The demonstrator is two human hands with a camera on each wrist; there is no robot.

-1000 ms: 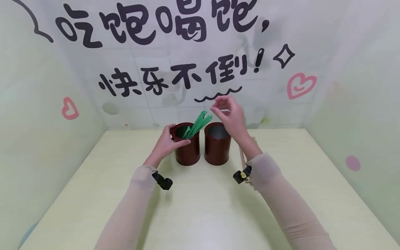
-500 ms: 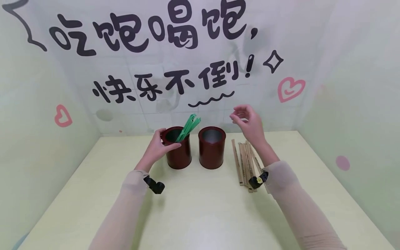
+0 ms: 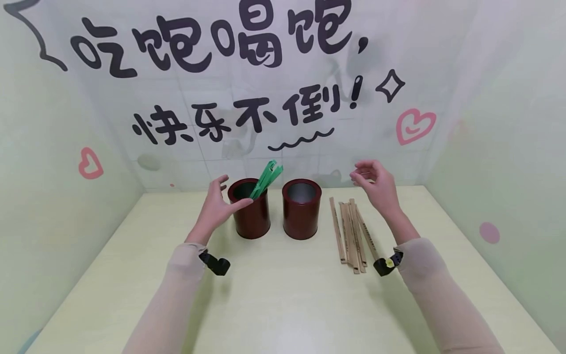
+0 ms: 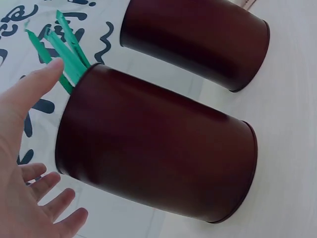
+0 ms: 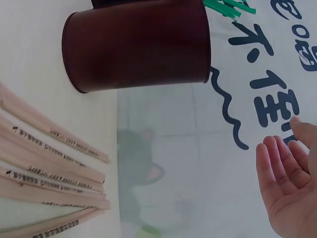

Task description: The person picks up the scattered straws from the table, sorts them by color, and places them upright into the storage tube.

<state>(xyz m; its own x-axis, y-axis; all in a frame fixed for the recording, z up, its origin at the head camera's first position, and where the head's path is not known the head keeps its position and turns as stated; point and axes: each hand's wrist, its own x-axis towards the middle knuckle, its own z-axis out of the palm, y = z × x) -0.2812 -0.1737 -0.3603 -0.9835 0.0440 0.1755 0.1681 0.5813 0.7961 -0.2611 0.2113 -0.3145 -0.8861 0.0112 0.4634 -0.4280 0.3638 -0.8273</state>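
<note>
Two dark red cylindrical canisters stand upright side by side. Slim green wrapped sticks [image 3: 267, 180] lean out of the left canister [image 3: 253, 216]; the right canister [image 3: 300, 216] shows a grey inside. My left hand [image 3: 216, 206] is beside the left canister's rim, fingers spread and thumb pointing toward the green sticks; in the left wrist view the fingers [image 4: 59, 203] are clear of the wall. My right hand [image 3: 379, 189] hovers in the air to the right, fingers loosely bent, holding nothing. Below and left of it lie several narrow brown paper-wrapped sticks [image 3: 351, 236] with dark print.
The pale yellow table [image 3: 283, 300] meets a back wall sheet [image 3: 177, 172] with large black lettering right behind the canisters. Light green side walls [image 3: 508, 147] close off both sides. A small black camera sits on each wrist.
My right hand has moved right, from above the right canister to past the brown sticks, uncovering them. My left hand has loosened from the left canister's rim and shifted slightly left.
</note>
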